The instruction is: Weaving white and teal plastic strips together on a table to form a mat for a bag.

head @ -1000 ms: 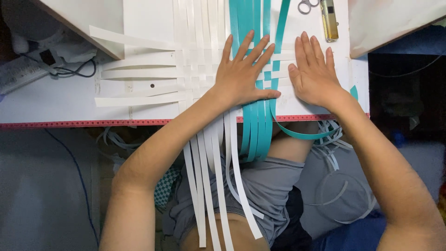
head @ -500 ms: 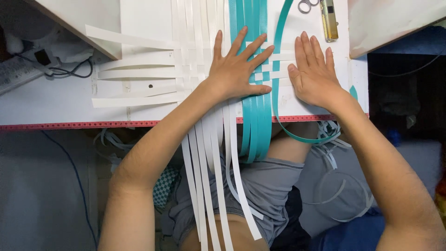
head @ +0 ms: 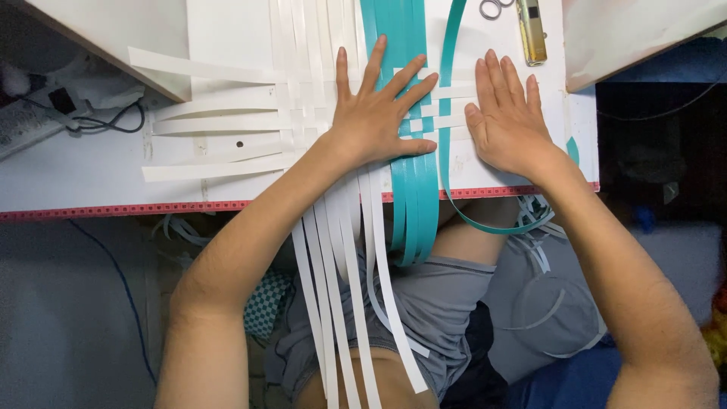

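A weave of long white strips [head: 227, 121] and teal strips [head: 409, 197] lies on a white table [head: 76, 174]. My left hand [head: 379, 113] presses flat on the weave, fingers spread over the teal and white crossings. To its right, my right hand [head: 511, 121] lies flat on the table over the ends of the white cross strips, just beside a single teal strip [head: 450, 68] that curves off the table edge. Neither hand grips anything. White and teal strip ends hang down over my lap.
Scissors [head: 494, 9] and a brass-coloured lighter-shaped object [head: 532, 30] lie at the table's far right. A power strip with cables [head: 45, 113] sits at the left. The table's front edge carries a red ruler band [head: 113, 210]. More loose white strips [head: 538, 242] hang below right.
The left hand slid slightly left and up over the weave, and the single teal strip now lies further apart from the teal bundle. The right hand has stayed put.
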